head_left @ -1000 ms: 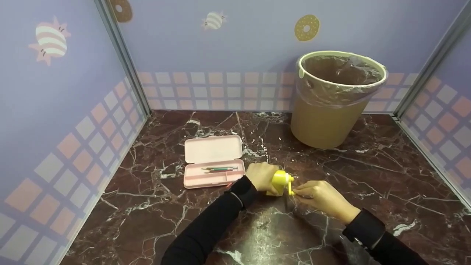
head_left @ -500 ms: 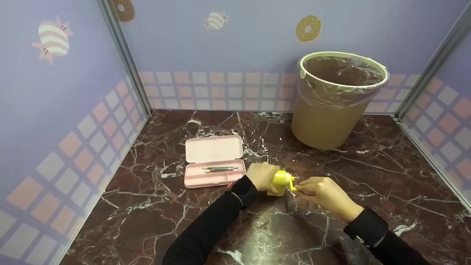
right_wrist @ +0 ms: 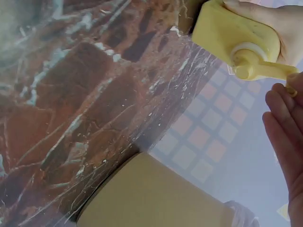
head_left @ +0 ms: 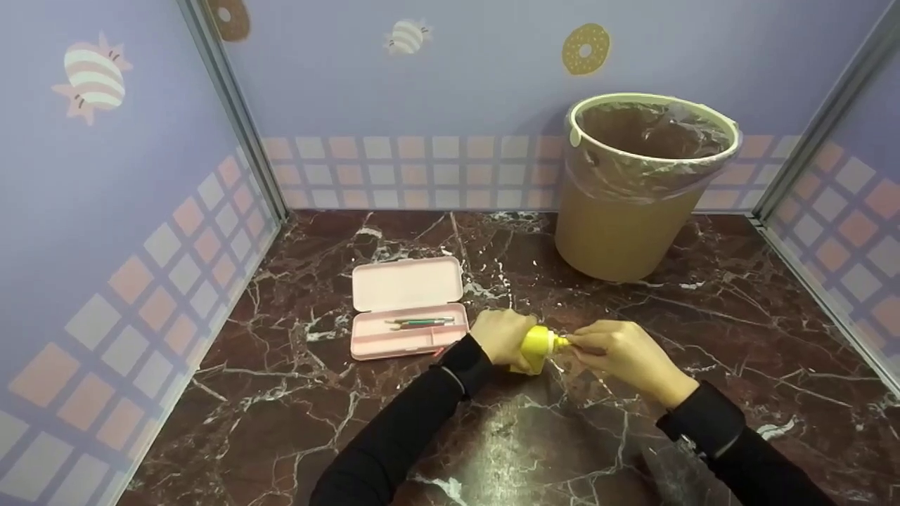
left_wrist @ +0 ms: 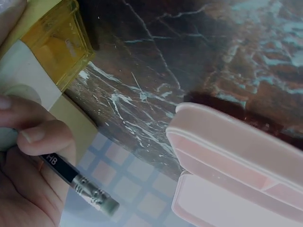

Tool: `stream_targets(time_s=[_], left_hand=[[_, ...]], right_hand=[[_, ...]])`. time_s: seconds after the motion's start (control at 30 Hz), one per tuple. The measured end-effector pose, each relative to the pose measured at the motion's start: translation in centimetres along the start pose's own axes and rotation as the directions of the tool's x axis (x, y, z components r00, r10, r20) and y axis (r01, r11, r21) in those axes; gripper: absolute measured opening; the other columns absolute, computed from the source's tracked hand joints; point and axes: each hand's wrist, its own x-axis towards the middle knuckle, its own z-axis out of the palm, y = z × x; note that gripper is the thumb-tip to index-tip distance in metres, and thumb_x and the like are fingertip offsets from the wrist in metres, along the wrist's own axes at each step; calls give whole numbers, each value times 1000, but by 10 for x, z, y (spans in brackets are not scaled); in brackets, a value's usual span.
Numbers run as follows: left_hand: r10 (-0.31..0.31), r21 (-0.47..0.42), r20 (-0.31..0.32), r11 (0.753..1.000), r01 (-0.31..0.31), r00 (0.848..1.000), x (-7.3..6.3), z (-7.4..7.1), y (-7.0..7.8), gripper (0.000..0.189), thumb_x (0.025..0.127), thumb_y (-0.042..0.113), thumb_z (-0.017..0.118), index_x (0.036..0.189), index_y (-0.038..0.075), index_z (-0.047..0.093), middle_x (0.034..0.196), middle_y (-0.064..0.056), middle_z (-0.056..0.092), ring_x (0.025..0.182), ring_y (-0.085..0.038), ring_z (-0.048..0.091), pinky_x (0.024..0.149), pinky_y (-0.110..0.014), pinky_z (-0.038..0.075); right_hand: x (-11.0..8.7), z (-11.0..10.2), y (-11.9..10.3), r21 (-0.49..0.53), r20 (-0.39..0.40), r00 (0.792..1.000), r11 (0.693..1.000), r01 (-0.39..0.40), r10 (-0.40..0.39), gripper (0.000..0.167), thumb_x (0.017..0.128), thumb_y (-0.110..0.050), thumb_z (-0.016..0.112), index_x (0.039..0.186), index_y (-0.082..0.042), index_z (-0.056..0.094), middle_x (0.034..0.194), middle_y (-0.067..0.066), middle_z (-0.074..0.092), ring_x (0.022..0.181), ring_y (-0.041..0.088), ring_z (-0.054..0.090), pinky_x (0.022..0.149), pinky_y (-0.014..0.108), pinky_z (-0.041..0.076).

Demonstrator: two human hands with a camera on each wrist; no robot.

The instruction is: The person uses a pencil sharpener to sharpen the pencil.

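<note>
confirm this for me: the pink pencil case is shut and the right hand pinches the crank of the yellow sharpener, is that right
Not quite: the pink pencil case is open, as the head view shows, its lid folded back. The right hand does pinch the crank of the yellow sharpener.

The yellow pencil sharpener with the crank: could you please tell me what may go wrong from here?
The sharpener might twist or tip if the left hand loosens while the right hand, pinching the crank, turns it. The HB pencil could slip or break; its front end is hidden from view. The left hand might bump the open pencil case, which lies close beside it.
</note>
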Motion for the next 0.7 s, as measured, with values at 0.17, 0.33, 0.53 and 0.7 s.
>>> stream_targets(time_s=[0.17,0.33,0.53,0.7], left_hand=[[8,-9,5,1000,-8,1000,1,-1,0,56,66,50,91,104,17,68,98,1,78,86,-21,75,69,-39,61],[7,-6,1,1000,-7,1000,1,0,1,57,65,53,91,103,17,68,97,1,78,85,-21,75,69,-40,62],[5,-19,3,1000,-5,1000,1,2,1,57,66,52,91,103,16,68,97,0,78,84,-22,75,69,-39,62],[4,-27,4,1000,-4,1000,1,2,2,56,66,51,91,103,16,67,97,0,78,85,-22,75,70,-39,62]], right_hand=[[4,-1,5,-7,13,999,999,-36,36,27,69,1,88,94,-6,81,88,6,80,74,17,75,67,28,61],[5,-1,10,-60,17,998,997,-53,54,28,69,0,89,94,-6,81,89,7,81,75,18,76,68,30,61],[7,0,12,-111,23,998,992,-63,66,26,71,-3,88,95,-8,81,89,5,81,76,18,77,68,32,61],[9,6,14,-175,0,999,984,-40,41,19,74,-7,87,91,-8,80,85,4,80,72,16,76,63,31,60]])
